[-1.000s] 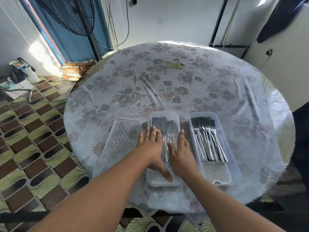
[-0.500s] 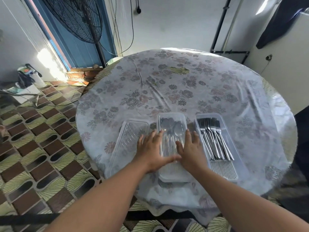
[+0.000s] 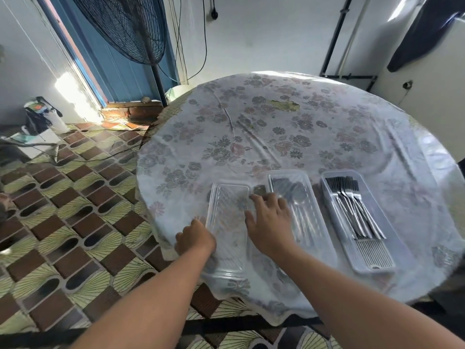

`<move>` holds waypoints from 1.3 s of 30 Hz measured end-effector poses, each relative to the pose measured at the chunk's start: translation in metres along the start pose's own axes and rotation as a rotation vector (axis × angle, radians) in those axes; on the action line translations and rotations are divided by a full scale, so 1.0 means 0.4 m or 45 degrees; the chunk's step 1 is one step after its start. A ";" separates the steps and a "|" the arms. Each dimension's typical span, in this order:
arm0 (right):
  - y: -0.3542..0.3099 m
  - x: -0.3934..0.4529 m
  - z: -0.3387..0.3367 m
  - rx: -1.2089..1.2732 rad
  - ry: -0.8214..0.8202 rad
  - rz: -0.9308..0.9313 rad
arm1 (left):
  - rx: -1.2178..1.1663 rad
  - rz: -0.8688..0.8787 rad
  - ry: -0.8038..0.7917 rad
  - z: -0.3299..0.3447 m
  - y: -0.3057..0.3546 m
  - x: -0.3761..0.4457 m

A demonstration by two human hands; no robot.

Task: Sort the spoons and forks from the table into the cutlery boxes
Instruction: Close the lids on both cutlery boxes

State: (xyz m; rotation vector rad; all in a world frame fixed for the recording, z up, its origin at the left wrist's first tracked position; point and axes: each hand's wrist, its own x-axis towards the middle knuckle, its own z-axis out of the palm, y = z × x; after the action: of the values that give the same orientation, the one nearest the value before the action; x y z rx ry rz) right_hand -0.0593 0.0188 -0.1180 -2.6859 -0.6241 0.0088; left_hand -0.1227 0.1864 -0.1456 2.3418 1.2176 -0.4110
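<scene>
My left hand (image 3: 195, 239) curls at the left long edge of the clear rectangular plastic lid (image 3: 227, 222); the fingers look hooked on the rim, though blur hides whether they actually clamp. My right hand (image 3: 270, 222) lies spread over its right edge, fingers straight, gripping nothing. The lid looks light, thin, a bit flexy and slick, so I'd take it by both long rims. Beside it, the clear lidded box of spoons (image 3: 300, 210) is already covered. The white slotted open box (image 3: 377, 260) holds the steel forks (image 3: 352, 210), stiff, heavier and rattly. All of it sits on the glossy floral plastic cloth over the round table (image 3: 289, 137).
</scene>
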 end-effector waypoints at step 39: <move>0.722 -0.086 -0.268 0.492 -0.013 0.561 | -0.021 0.751 0.047 0.311 0.604 -0.463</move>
State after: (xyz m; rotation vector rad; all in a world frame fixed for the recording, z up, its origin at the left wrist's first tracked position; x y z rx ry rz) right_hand 0.0418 -0.2739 -0.1270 -2.3867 -0.0144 0.2361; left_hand -0.0335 -0.1269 -0.1013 2.5531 0.4907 -0.1521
